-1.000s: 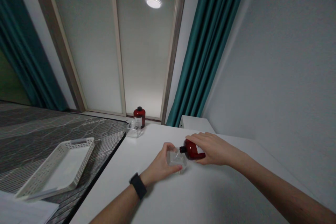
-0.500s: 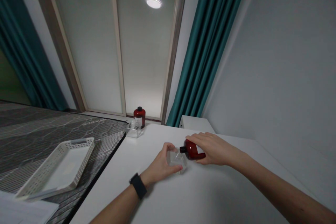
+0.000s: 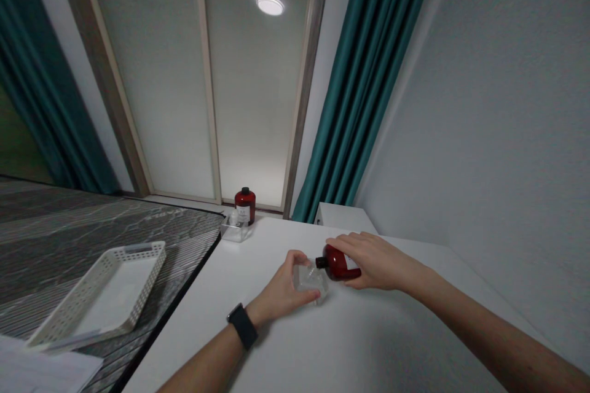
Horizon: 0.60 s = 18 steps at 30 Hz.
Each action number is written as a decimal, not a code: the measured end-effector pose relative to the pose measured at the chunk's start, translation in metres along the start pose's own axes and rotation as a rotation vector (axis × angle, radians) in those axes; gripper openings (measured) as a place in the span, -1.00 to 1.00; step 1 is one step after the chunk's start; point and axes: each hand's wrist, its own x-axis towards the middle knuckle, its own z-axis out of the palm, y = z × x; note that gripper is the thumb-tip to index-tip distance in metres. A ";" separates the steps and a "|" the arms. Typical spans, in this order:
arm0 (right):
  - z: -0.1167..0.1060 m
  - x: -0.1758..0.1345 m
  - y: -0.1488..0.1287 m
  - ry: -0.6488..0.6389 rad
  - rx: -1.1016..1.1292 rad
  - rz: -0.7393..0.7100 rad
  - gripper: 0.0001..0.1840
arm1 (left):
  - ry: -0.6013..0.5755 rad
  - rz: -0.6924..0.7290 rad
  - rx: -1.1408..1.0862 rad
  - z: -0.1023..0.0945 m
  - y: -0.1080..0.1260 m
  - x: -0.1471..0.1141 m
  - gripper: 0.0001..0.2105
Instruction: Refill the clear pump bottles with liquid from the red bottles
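Observation:
My left hand (image 3: 292, 287) is wrapped round a small clear box (image 3: 310, 282) on the white table, thumb and fingers on its sides. My right hand (image 3: 364, 258) grips a dark red bottle (image 3: 335, 264) with a black neck or cap and a white label. The bottle lies tilted on its side, its black end pointing left at the box's upper right edge. Whether that end is capped, or anything flows from it, I cannot tell. What the box contains is unclear.
At the table's (image 3: 276, 350) far left corner, a second red bottle (image 3: 244, 206) stands upright behind another clear box (image 3: 234, 231). A white perforated basket (image 3: 154, 264) and papers (image 3: 50, 368) lie on the patterned surface to the left. A white cabinet (image 3: 346, 216) stands beyond the table.

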 end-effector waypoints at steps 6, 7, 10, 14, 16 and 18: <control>0.001 0.000 0.001 0.009 0.002 -0.006 -0.31 | 0.001 0.006 0.003 0.000 -0.003 -0.001 -0.49; 0.002 0.000 0.002 0.013 0.001 -0.009 -0.31 | 0.001 -0.001 0.002 0.000 -0.002 -0.001 -0.48; 0.003 0.000 0.002 0.024 0.007 -0.015 -0.31 | 0.000 -0.018 0.009 0.000 0.000 -0.001 -0.46; 0.002 -0.001 0.002 0.026 0.002 -0.010 -0.32 | 0.000 -0.003 0.024 -0.001 -0.001 0.000 -0.48; 0.002 -0.001 0.001 0.022 -0.001 -0.007 -0.31 | 0.000 0.009 0.025 0.000 -0.003 0.000 -0.49; 0.002 0.000 0.002 0.020 -0.001 -0.010 -0.30 | 0.000 0.013 0.025 0.000 -0.005 0.000 -0.48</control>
